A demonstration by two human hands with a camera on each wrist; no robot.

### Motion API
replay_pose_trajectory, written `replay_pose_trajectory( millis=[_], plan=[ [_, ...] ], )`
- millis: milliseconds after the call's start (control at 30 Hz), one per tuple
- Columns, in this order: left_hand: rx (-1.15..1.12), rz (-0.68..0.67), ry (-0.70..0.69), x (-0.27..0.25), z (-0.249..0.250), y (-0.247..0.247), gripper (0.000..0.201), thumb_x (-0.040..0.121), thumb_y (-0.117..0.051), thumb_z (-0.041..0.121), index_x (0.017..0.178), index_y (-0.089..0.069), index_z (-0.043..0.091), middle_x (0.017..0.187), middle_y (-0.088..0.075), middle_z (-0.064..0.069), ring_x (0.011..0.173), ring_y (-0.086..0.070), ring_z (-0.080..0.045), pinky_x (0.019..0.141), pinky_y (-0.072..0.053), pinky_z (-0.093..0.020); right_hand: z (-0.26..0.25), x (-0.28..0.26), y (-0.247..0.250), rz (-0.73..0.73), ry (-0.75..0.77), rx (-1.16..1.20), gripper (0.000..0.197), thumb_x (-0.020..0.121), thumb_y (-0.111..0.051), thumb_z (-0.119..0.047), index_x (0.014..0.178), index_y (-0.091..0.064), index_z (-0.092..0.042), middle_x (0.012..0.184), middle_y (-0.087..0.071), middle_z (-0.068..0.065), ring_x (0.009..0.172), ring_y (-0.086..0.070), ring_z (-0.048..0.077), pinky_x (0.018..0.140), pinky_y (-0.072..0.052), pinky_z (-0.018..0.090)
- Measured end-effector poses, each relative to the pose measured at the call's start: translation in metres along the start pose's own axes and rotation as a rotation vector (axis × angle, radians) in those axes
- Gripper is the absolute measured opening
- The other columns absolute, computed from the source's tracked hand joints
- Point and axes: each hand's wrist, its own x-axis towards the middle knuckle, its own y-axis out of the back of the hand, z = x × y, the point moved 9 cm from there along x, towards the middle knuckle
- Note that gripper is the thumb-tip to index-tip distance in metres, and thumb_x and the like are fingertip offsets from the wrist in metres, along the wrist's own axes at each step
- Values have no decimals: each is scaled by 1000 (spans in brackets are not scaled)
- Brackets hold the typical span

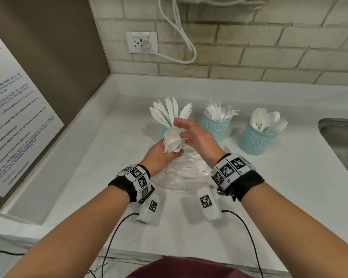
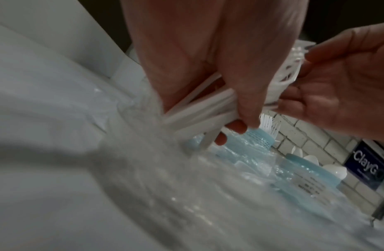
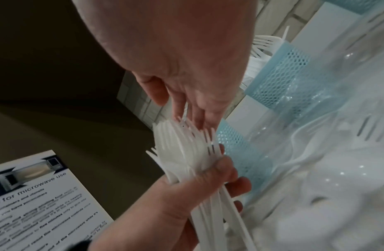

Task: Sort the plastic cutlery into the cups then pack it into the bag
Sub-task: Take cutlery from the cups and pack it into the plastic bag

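My left hand (image 1: 159,156) grips a bundle of white plastic forks (image 1: 173,141) by the handles, heads up, above a clear plastic bag (image 1: 181,180) that holds more white cutlery. In the left wrist view the handles (image 2: 199,112) cross under my curled fingers (image 2: 242,101). My right hand (image 1: 191,135) is spread, its straight fingers (image 3: 199,108) touching the fork tines (image 3: 186,144). Three teal mesh cups stand behind: the knife cup (image 1: 162,129), the fork cup (image 1: 216,126) and the spoon cup (image 1: 256,141).
A steel sink (image 1: 342,145) lies at the right edge of the white counter (image 1: 88,157). A poster on microwave use (image 1: 18,121) leans on the left wall. A wall outlet (image 1: 142,42) with a white cable sits on the tiled wall behind.
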Motion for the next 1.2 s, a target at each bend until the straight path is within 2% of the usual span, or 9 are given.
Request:
replay_pose_trajectory(
  millis=[133,300,467,567,700,900,1033,1100,1200],
  plan=[
    [189,-110,23,1,-3,-7,33,80,-75,18,110,-60,18,89,-62,10,83,-58,-6,70,-41,-14,5,-5,3,19,-23,-36,44,89,-39,0,127,-56,-15,132,-55,2,120,-54,19,103,-42,33],
    [1,-87,22,3,6,0,15,85,-70,16,99,-66,11,83,-70,-2,73,-64,-15,85,-53,-38,-5,-3,15,17,29,59,39,91,-38,-2,118,-58,-21,129,-57,3,101,-61,19,93,-48,32],
    [-136,-100,-67,2,35,-1,12,92,-62,18,93,-65,7,70,-66,0,64,-61,-18,76,-52,-32,-17,5,30,58,46,125,42,85,-42,-1,107,-63,-31,106,-61,-4,87,-62,13,79,-50,29],
    [-150,-96,-83,3,46,-2,13,94,-58,22,86,-66,15,64,-58,-2,63,-56,-15,76,-48,-23,-17,7,28,25,15,97,50,70,-45,-12,114,-63,-28,108,-63,-5,93,-60,12,80,-49,27],
    [-219,-61,-85,11,56,-2,12,93,-60,28,83,-67,31,64,-51,-1,61,-49,-14,73,-45,-32,-14,6,30,38,19,83,40,67,-54,-19,102,-66,-31,100,-67,-4,95,-62,14,86,-50,33],
    [-172,-32,-129,21,73,-12,11,95,-55,14,104,-59,19,69,-52,-2,59,-45,-12,62,-43,-29,-25,2,46,217,144,-98,41,79,-72,-38,112,-58,-19,107,-61,-5,81,-55,7,71,-47,11],
    [-190,-78,-162,21,81,-24,24,89,-65,14,113,-64,15,60,-56,13,54,-48,-10,57,-45,-22,-27,5,55,190,140,-60,25,88,-63,-30,106,-60,-12,78,-67,-4,60,-59,9,63,-48,20],
    [-204,-102,-165,22,82,-29,18,88,-67,16,106,-65,12,64,-57,6,55,-50,-13,58,-47,-25,-29,3,60,145,131,-12,24,91,-60,-23,107,-59,-5,62,-66,-7,53,-61,12,59,-50,19],
    [-292,-101,-144,25,81,-35,33,88,-65,29,104,-62,1,72,-58,-6,54,-52,-16,62,-49,-34,-32,0,69,143,148,55,30,91,-60,-18,110,-56,5,72,-63,13,55,-60,23,60,-52,25]
  ],
)
